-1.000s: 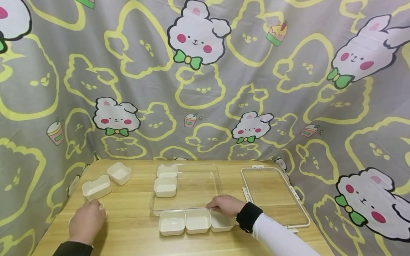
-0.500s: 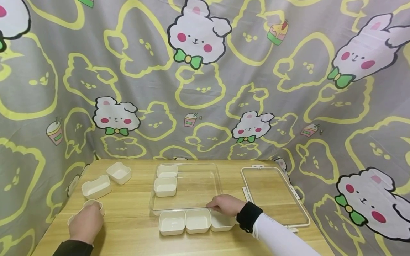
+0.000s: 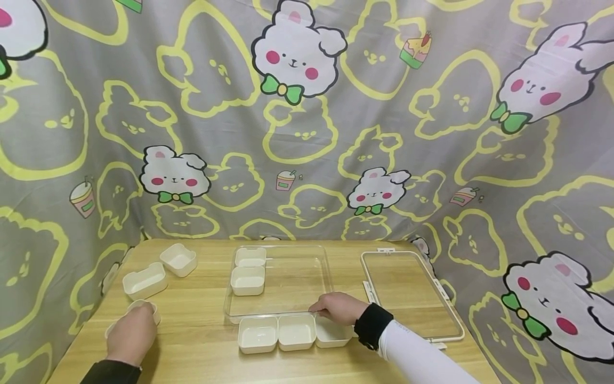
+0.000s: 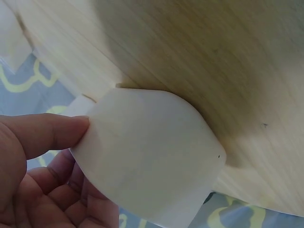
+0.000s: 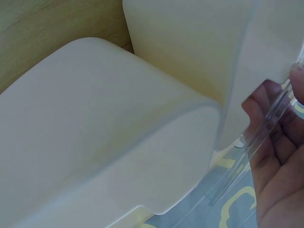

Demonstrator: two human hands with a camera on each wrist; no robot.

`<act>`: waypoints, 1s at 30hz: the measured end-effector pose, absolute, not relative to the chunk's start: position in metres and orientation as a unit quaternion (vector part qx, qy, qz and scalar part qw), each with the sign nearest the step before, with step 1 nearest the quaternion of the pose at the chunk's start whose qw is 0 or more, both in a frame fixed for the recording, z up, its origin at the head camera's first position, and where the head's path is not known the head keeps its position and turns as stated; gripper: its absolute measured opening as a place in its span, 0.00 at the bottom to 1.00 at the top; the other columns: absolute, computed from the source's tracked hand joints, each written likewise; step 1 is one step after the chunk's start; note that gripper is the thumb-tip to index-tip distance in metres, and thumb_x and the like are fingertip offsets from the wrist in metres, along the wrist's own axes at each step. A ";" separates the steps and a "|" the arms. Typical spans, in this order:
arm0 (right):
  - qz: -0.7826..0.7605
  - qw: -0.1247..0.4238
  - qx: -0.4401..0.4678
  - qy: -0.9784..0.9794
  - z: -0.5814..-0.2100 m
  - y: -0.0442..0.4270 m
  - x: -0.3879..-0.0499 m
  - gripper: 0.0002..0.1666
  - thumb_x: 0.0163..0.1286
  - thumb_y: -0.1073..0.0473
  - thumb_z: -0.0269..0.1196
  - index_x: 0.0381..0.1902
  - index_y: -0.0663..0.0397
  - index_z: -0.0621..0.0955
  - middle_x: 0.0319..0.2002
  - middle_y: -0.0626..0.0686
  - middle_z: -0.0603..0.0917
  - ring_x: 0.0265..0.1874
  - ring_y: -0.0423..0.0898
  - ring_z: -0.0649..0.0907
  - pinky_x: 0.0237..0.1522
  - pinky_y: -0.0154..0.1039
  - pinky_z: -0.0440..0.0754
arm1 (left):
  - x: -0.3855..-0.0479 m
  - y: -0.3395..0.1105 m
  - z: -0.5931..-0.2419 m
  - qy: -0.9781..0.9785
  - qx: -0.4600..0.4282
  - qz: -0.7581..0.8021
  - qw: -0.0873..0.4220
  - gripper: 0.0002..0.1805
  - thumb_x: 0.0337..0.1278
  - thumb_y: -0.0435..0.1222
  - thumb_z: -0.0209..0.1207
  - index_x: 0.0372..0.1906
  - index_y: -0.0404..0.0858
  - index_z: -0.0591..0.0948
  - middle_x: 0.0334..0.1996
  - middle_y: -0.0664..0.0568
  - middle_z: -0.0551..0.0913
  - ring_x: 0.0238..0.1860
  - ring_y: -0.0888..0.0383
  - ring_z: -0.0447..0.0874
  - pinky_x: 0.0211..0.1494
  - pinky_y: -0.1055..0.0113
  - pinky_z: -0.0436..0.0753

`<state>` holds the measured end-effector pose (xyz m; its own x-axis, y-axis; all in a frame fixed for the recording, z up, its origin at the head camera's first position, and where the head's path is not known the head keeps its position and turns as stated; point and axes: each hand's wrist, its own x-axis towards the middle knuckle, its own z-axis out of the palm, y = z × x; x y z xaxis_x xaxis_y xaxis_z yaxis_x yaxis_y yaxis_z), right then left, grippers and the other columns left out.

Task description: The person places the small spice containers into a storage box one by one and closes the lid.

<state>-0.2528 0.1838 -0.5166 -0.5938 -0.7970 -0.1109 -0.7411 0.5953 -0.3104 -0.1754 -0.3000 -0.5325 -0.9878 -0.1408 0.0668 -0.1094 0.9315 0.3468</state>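
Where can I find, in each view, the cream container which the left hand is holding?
Head: the cream container is at lower left, partly hidden by the left hand.
Left wrist: the same cream container fills the lower middle, with the hand at left.
Right wrist: not in it; the other containers lie there.
Shared landmark: the wooden table, at upper left in the right wrist view.
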 end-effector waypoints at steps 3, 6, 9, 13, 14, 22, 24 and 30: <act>-0.115 0.125 -0.430 0.887 -0.516 0.183 -0.252 0.16 0.72 0.65 0.62 0.54 0.51 0.86 0.44 0.46 0.87 0.46 0.40 0.85 0.49 0.31 0.81 | -0.175 -0.297 -0.530 -0.982 0.062 -0.172 0.042 0.06 0.63 0.29 0.55 0.37 0.28 0.79 0.32 0.35 0.79 0.30 0.31 0.82 0.29 0.41 0.80; -0.112 0.124 -0.428 0.888 -0.515 0.182 -0.253 0.15 0.71 0.65 0.62 0.54 0.51 0.86 0.44 0.46 0.87 0.46 0.40 0.85 0.50 0.32 0.81 | -0.175 -0.295 -0.528 -0.983 0.056 -0.170 0.039 0.07 0.63 0.27 0.54 0.41 0.27 0.79 0.36 0.33 0.81 0.32 0.31 0.83 0.32 0.39 0.81; -0.105 0.119 -0.429 0.889 -0.516 0.181 -0.253 0.15 0.71 0.65 0.62 0.53 0.50 0.87 0.44 0.46 0.87 0.46 0.39 0.85 0.50 0.31 0.81 | -0.175 -0.292 -0.526 -0.983 0.053 -0.172 0.032 0.09 0.63 0.26 0.51 0.42 0.26 0.79 0.38 0.31 0.81 0.34 0.31 0.83 0.34 0.39 0.81; -0.105 0.116 -0.436 0.886 -0.515 0.181 -0.254 0.15 0.71 0.65 0.62 0.53 0.51 0.87 0.43 0.46 0.87 0.45 0.39 0.85 0.49 0.31 0.81 | -0.176 -0.285 -0.521 -0.982 0.047 -0.178 0.044 0.10 0.62 0.25 0.50 0.43 0.26 0.79 0.39 0.30 0.82 0.35 0.31 0.83 0.36 0.38 0.81; -0.107 0.117 -0.437 0.885 -0.515 0.181 -0.254 0.15 0.71 0.65 0.62 0.53 0.51 0.87 0.44 0.46 0.87 0.45 0.39 0.85 0.49 0.31 0.81 | -0.177 -0.283 -0.521 -0.982 0.044 -0.180 0.049 0.10 0.62 0.24 0.50 0.43 0.26 0.79 0.38 0.31 0.82 0.34 0.32 0.83 0.35 0.39 0.81; -0.106 0.118 -0.433 0.888 -0.519 0.183 -0.255 0.15 0.72 0.63 0.62 0.54 0.49 0.86 0.44 0.45 0.87 0.45 0.38 0.85 0.50 0.31 0.80 | -0.181 -0.265 -0.515 -0.980 0.016 -0.176 0.091 0.07 0.59 0.23 0.55 0.41 0.26 0.79 0.32 0.35 0.83 0.29 0.40 0.83 0.31 0.43 0.81; -0.105 0.114 -0.432 0.889 -0.521 0.183 -0.256 0.15 0.72 0.63 0.62 0.54 0.49 0.86 0.43 0.45 0.87 0.44 0.38 0.84 0.49 0.30 0.80 | -0.183 -0.260 -0.513 -0.980 0.007 -0.172 0.102 0.07 0.58 0.23 0.57 0.41 0.26 0.79 0.31 0.36 0.83 0.29 0.40 0.83 0.31 0.44 0.81; -0.104 0.113 -0.433 0.888 -0.524 0.184 -0.258 0.15 0.72 0.63 0.62 0.53 0.49 0.87 0.42 0.45 0.87 0.44 0.37 0.84 0.48 0.31 0.81 | -0.189 -0.246 -0.507 -0.977 -0.030 -0.163 0.136 0.05 0.54 0.22 0.61 0.35 0.30 0.80 0.25 0.43 0.80 0.25 0.45 0.81 0.27 0.47 0.79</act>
<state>-0.2576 0.1844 -0.5240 -0.5995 -0.7926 -0.1116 -0.7454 0.6036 -0.2828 -0.1886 -0.2457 -0.5070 -0.9613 0.0137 0.2751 0.1020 0.9454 0.3094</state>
